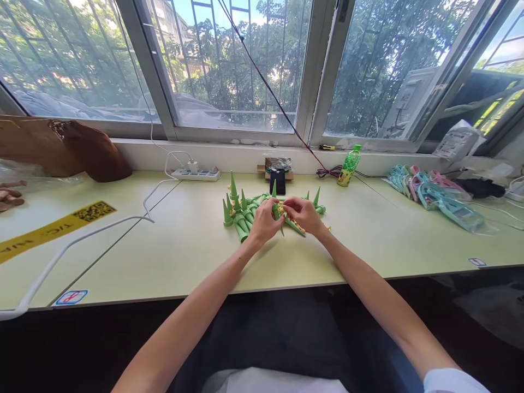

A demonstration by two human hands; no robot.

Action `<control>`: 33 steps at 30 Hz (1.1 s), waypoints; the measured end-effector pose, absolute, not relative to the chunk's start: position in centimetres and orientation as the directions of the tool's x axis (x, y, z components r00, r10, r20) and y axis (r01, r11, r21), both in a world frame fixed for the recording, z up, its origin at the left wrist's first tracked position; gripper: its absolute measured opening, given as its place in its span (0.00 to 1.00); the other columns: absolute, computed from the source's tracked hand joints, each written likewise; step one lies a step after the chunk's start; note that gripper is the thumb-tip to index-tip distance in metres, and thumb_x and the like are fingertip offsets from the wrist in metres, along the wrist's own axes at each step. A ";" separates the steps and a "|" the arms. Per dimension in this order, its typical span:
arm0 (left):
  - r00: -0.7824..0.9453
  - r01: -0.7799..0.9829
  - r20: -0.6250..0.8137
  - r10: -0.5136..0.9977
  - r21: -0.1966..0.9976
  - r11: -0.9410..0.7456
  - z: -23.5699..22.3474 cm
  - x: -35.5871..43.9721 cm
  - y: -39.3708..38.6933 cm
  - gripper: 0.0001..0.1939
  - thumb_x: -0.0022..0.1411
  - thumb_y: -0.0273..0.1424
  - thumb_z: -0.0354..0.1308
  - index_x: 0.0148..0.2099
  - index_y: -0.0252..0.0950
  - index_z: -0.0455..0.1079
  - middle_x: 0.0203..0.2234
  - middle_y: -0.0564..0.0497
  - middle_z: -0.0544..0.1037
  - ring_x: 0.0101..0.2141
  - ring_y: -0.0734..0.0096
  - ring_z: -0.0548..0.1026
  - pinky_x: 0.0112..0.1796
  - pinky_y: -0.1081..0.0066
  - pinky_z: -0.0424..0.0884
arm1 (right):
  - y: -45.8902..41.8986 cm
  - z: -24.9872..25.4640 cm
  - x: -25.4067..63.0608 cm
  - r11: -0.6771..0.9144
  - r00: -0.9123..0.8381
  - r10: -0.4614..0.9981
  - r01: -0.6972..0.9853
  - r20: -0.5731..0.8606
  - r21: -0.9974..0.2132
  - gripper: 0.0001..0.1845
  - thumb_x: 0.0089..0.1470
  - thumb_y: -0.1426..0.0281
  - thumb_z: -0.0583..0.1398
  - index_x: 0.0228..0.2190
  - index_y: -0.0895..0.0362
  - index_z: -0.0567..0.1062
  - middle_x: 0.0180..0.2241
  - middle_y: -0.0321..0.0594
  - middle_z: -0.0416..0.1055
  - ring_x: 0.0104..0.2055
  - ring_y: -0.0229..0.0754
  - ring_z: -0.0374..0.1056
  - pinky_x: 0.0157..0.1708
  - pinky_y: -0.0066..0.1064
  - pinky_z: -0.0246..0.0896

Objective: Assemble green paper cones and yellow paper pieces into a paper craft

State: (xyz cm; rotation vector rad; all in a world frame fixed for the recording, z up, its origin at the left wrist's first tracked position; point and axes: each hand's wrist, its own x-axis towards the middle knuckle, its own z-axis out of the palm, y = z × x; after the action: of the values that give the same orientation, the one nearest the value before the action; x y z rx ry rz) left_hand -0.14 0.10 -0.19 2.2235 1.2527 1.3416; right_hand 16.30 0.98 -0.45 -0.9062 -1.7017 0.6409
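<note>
In the head view, my left hand (265,221) is closed around a green cone (277,212) at the middle of the table. My right hand (303,214) meets it from the right, its thumb and fingers pinched close to the cone. Small yellow pieces (281,208) show between the hands, but what the right fingertips grip is too small to make out. More green cones (241,221) lie and stand in a cluster left of and behind my hands, with yellow bits among them. Another green cone (317,196) stands upright beyond my right hand.
Behind the cones are a black phone (277,183), a small cardboard box (268,168), a power strip (196,174) and a green drink bottle (349,166). Bagged pastel items (434,191) lie at right. A white cable (102,224) crosses the left side; another person's hand (9,197) shows there.
</note>
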 end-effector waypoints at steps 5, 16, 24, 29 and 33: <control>0.207 0.550 0.584 0.785 0.594 -0.587 -0.1 -0.1 0.0 0.15 0.55 0.23 0.62 0.46 0.36 0.69 0.41 0.46 0.76 0.34 0.68 0.74 0.36 0.68 0.71 | 0.9 -0.3 16.4 0.558 -0.166 0.829 0.287 0.534 -0.779 0.15 0.56 0.57 0.62 0.33 0.57 0.75 0.26 0.39 0.75 0.21 0.37 0.66 0.24 0.30 0.63; 0.224 0.552 0.572 0.789 0.592 -0.586 -0.1 -0.1 0.0 0.14 0.56 0.24 0.62 0.45 0.36 0.69 0.40 0.46 0.76 0.34 0.67 0.74 0.37 0.67 0.71 | 0.7 -0.2 16.5 0.548 -0.165 0.833 0.383 0.529 -0.744 0.16 0.60 0.57 0.58 0.31 0.57 0.75 0.19 0.35 0.68 0.18 0.37 0.64 0.23 0.30 0.60; 0.222 0.538 0.581 0.783 0.597 -0.595 -0.1 0.0 -0.1 0.13 0.55 0.24 0.61 0.45 0.37 0.69 0.40 0.47 0.76 0.34 0.67 0.74 0.37 0.67 0.71 | 0.7 -0.4 16.4 0.579 -0.187 0.811 0.392 0.554 -0.715 0.15 0.58 0.59 0.60 0.33 0.58 0.77 0.27 0.41 0.77 0.25 0.39 0.69 0.27 0.30 0.64; 0.218 0.544 0.586 0.781 0.591 -0.595 -0.2 0.0 0.0 0.13 0.55 0.24 0.61 0.44 0.37 0.70 0.38 0.48 0.76 0.34 0.66 0.75 0.37 0.67 0.71 | 0.6 -0.3 16.3 0.584 -0.221 0.810 0.403 0.544 -0.705 0.14 0.58 0.60 0.59 0.33 0.58 0.78 0.29 0.43 0.78 0.28 0.41 0.71 0.28 0.31 0.64; 0.226 0.539 0.586 0.779 0.591 -0.601 -0.2 0.0 0.0 0.13 0.55 0.24 0.62 0.44 0.37 0.69 0.36 0.48 0.76 0.34 0.66 0.75 0.37 0.67 0.71 | 0.6 -0.3 16.3 0.574 -0.214 0.816 0.413 0.537 -0.707 0.15 0.58 0.59 0.59 0.33 0.57 0.78 0.27 0.41 0.77 0.27 0.41 0.69 0.27 0.30 0.63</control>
State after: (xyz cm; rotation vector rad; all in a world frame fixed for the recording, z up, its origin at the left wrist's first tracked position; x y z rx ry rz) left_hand -0.01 0.00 -0.20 2.2386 1.2382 1.3136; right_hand 16.29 0.59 -0.26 -1.0029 -1.8333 0.5193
